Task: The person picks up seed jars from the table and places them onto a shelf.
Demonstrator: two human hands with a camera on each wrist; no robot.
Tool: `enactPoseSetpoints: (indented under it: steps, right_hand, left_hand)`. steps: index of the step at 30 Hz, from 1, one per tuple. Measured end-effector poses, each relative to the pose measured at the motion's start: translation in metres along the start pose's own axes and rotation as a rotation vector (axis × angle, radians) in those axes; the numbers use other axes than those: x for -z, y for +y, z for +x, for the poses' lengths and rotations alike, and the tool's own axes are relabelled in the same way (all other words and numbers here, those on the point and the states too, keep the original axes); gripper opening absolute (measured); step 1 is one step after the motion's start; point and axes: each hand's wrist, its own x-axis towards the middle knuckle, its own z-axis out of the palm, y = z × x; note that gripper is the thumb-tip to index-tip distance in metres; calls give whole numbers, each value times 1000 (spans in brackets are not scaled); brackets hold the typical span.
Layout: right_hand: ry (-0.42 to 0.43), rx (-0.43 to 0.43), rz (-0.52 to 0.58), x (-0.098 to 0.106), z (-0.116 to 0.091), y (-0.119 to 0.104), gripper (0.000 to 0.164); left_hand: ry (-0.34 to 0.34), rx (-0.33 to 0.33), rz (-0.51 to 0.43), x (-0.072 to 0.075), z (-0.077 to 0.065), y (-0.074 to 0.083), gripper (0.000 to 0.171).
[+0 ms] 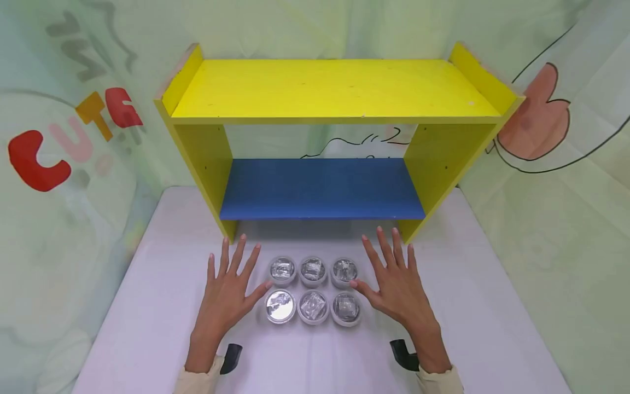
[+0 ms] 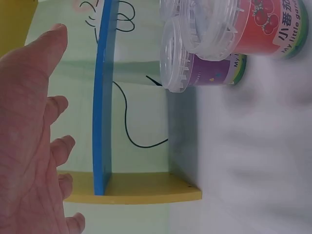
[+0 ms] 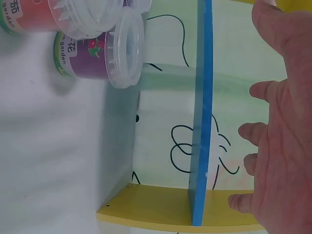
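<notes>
Small round tubs with clear lids stand in two rows of three on the table. In the head view, the front-left tub [image 1: 280, 306] shows a bright, shiny top, while the back-right tub [image 1: 344, 270] looks darker. My left hand [image 1: 228, 295] hovers left of them with fingers spread, holding nothing. On the other side my right hand [image 1: 398, 290] is spread the same way, its thumb overlapping the edge of the back-right tub in view. The left wrist view shows a red-labelled tub [image 2: 265, 24] and a purple-labelled tub [image 2: 209, 70], both apart from the hand.
Behind the tubs stands a yellow shelf unit [image 1: 315, 90] with a blue middle board [image 1: 322, 189]. Its side panels rest on the white table [image 1: 162, 306]. Printed cloth [image 1: 54, 246] hangs around the table. A black curved piece [image 1: 231, 358] sits by each wrist.
</notes>
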Motion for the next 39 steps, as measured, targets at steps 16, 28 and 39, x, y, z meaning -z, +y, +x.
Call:
enactPoseSetpoints:
  steps: [16,28,39]
  right_hand:
    - [-136,100,115,-5,13,-25,85]
    - [-239,302,167,-12,42,-74,57]
    - [-316,367,119,-34,76,-109,61]
  left_hand:
    - [-51,23,-123,-5,-5,6,75]
    - [-107,11,-319,7,4,6,44]
    - [528,58,-406,101,78,-20,30]
